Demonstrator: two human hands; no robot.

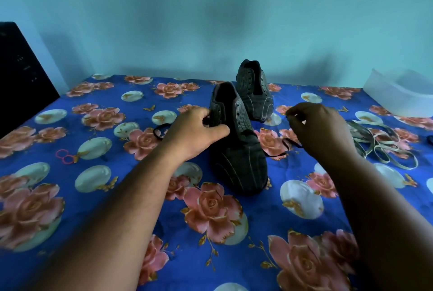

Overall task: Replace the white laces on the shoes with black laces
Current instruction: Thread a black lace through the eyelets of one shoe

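Head view: near shoe [239, 147] sits mid tabletop [112, 197], toe toward camera, no lace through the upper eyelets. Left hand [194, 131] grips its left eyelet flap, fingers curled, thumb across the tongue. Right hand [321, 131], just right of the shoe, pinches a black lace [275, 153] trailing to the shoe's side; another black loop [159, 129] shows behind the left hand. Second shoe [254, 91] stands behind. White laces [384, 147] piled at right.
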